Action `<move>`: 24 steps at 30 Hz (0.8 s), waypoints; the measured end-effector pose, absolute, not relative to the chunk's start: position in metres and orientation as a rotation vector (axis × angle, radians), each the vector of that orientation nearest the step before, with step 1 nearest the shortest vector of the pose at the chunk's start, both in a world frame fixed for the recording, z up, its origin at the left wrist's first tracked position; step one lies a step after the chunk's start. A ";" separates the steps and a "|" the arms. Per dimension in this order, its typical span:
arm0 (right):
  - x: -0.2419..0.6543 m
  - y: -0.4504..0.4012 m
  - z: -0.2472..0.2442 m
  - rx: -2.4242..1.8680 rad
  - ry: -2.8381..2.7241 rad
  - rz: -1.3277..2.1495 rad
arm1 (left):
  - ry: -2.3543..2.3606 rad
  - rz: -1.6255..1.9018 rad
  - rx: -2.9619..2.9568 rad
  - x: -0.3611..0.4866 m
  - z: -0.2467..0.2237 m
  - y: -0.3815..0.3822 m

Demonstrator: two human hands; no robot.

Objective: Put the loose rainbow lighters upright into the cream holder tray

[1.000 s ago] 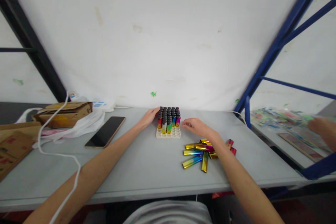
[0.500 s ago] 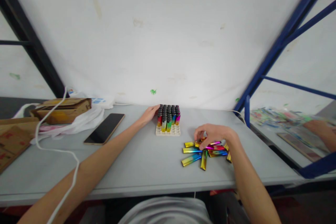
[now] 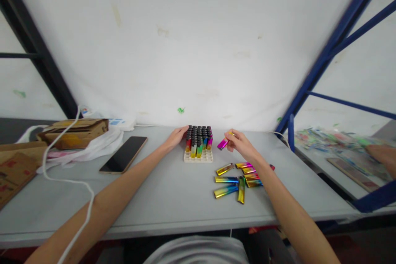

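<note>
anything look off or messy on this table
Loose lighters lie at odd angles right of the white tray, some overlapping, unlike the upright lighters in it. The cardboard box looks crumpled. No spill shows.

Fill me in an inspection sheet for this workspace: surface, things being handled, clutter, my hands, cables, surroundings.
Surface: grey tabletop; spills, nothing seen.
Things handled: black-topped lighters upright in a white tray, with open holes at its near edge; loose lighters lying in a loose pile to the right, partly hidden by the right forearm.
Clutter: phone, cardboard box and plastic bag at left.
Left hand: against the left side of the upright lighters.
Right hand: holding a magenta-and-yellow lighter.
Cables: white cable crossing in front of the left forearm.
Surroundings: blue frame at right; another person's hand, blurred, beyond it.
</note>
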State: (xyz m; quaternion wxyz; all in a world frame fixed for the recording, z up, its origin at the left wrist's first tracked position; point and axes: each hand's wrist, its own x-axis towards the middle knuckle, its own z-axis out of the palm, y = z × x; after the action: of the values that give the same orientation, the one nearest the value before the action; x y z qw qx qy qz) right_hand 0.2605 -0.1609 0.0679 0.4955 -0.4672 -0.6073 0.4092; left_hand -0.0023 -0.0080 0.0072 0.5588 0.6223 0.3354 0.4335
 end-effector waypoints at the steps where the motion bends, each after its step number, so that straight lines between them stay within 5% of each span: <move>1: 0.258 -0.161 0.067 -1.092 -1.391 1.034 | 0.794 1.024 1.464 -0.002 0.008 -0.009; 12: 0.245 -0.156 0.055 -0.906 -0.953 1.383 | 0.783 1.029 1.440 -0.001 0.007 -0.007; 24: 0.223 -0.155 0.045 -0.936 -1.160 1.398 | 0.803 1.030 1.443 -0.002 0.010 -0.010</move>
State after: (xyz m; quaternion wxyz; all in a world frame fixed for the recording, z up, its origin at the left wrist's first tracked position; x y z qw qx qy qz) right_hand 0.2231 -0.1551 0.0448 0.5217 -0.3908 -0.4842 0.5837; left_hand -0.0017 -0.0097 0.0097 0.5628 0.6129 0.3411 0.4374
